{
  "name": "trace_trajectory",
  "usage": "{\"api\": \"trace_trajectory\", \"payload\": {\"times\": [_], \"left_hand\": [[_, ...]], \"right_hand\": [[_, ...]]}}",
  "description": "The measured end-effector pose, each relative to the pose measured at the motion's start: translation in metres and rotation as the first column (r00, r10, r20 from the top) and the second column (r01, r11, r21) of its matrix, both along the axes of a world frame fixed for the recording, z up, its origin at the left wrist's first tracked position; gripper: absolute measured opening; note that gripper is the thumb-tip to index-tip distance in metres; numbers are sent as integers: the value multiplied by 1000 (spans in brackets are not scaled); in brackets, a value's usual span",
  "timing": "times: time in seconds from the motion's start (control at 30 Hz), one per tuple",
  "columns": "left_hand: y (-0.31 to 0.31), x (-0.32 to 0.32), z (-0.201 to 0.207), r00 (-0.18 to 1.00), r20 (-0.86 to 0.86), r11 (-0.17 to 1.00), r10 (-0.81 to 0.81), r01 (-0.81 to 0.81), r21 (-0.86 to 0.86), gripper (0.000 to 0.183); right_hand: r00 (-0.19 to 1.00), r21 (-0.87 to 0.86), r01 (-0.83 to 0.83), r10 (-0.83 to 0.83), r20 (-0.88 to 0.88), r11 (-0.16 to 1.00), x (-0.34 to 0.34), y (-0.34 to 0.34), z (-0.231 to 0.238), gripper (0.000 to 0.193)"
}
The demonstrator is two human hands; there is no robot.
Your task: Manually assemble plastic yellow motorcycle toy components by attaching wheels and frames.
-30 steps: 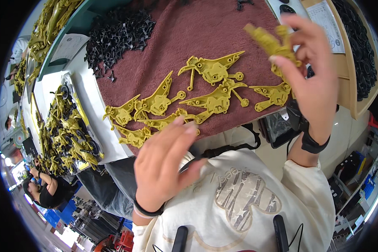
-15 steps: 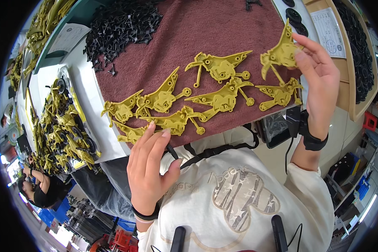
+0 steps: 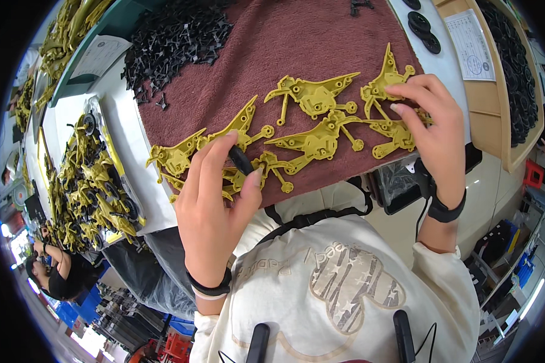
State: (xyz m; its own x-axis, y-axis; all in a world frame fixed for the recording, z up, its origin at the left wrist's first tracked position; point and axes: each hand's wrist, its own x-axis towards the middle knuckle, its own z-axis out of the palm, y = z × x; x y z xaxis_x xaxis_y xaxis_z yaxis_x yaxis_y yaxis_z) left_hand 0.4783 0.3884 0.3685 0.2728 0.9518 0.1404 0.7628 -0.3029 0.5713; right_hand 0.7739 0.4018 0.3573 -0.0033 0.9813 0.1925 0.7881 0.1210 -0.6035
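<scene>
My left fingers [image 3: 217,158] pinch a small black wheel [image 3: 241,161], standing on its edge between my thumb and pointer finger. My right fingers [image 3: 418,94] are bent, with the pointer finger touching one side of a yellow toy motorbike half [image 3: 383,83]. I can't tell if my thumb grips it too. It sits just past the tips, with its long pointed end away from me.

Just under my right thumb is another yellow half [image 3: 393,144], partly covered by my hand. Around and under my left fingers are four more yellow halves [image 3: 175,160], and some of those are partly hidden. Two others [image 3: 313,144] lie between my two hands, one in front of the other. They all rest on a dark red towel [image 3: 254,60] on the white worktop [image 3: 120,124].

To the left of my left fingers is a heap of yellow and black toy motorbikes [image 3: 94,187]. Well past those fingers is a big pile of tiny black parts [image 3: 175,45]. Past my right fingers lie a few black wheels [image 3: 419,23]. Farther right is a tan tray [image 3: 489,125] full of black round things [image 3: 508,72].
</scene>
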Motion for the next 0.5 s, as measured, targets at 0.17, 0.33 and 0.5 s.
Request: {"api": "trace_trajectory", "payload": {"times": [0.17,0.33,0.5], "left_hand": [[2,-1,0,1000,12,999,-27,27,-30,46],[2,2,-2,993,108,991,40,-26,-129,39],[2,2,-7,998,-3,997,-66,66,-29,47]], "right_hand": [[998,-51,52,-50,27,997,-5,3,3,23],[998,-57,55,-54,17,997,-2,-1,3,26],[998,-108,-9,2,-70,994,4,-21,15,37]]}}
